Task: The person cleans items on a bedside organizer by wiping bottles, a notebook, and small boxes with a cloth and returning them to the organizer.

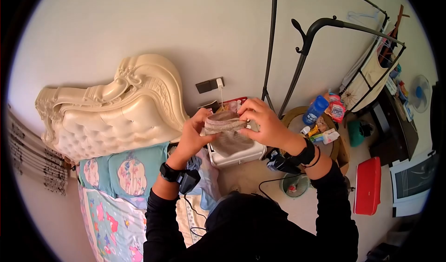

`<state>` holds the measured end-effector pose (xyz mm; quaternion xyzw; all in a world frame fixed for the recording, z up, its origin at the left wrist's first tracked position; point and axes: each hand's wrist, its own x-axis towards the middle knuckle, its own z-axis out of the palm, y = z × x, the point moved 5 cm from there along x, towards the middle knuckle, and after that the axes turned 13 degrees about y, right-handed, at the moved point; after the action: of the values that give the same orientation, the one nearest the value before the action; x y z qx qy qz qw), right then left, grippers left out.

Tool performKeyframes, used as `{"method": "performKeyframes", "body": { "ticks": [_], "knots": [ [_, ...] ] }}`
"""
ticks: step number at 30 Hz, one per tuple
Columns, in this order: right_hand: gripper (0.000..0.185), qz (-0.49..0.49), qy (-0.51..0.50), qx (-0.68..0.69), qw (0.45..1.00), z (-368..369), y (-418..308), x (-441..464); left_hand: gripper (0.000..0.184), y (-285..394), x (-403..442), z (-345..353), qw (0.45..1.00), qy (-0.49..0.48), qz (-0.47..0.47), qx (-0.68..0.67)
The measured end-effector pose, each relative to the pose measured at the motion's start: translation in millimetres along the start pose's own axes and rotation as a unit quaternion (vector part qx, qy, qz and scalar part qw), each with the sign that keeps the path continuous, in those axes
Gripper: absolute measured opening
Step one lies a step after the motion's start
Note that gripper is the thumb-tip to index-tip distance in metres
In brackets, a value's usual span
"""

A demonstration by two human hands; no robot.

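Note:
My left hand (192, 134) and my right hand (268, 126) are raised in front of me, each with thumb and fingers closed on an edge of a greyish-brown piece of cloth (227, 140). The cloth has a thicker, paler band along its upper edge, stretched between the two hands. Its lower part hangs down, thin and soft. What garment it is, I cannot make out. Below and behind it stands a white bedside cabinet (241, 156), its top partly hidden by the cloth and my hands.
To the left is a bed with a cream tufted headboard (111, 118) and teal pillows (132, 169). A round table (334, 146) holds a blue bottle (316, 109) and several packets. A waste basket (295, 186), a red box (367, 186) and a black clothes rack (297, 67) stand at right.

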<state>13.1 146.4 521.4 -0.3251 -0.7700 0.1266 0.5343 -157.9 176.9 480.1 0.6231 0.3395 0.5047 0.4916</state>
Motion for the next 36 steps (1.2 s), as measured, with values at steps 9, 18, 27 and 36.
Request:
{"method": "performKeyframes", "body": {
  "ticks": [9,18,27,36],
  "knots": [
    [0.019,0.052,-0.144,0.1,0.983,11.4,0.0,5.5,0.024,15.8,-3.4,-3.2,0.969,-0.162,0.003,0.187],
    [0.019,0.045,-0.128,0.108,0.985,12.2,1.1,0.9,0.016,18.2,-17.1,-34.0,0.992,-0.08,-0.023,0.095],
    [0.024,0.158,-0.156,-0.014,0.975,8.6,19.1,0.4,0.01,14.0,-5.2,-45.2,0.993,0.017,-0.044,0.109],
    [0.027,0.323,-0.192,0.038,0.926,37.8,67.4,-7.0,0.017,-0.4,4.7,-44.2,0.974,0.121,-0.167,0.09]
  ]
}}
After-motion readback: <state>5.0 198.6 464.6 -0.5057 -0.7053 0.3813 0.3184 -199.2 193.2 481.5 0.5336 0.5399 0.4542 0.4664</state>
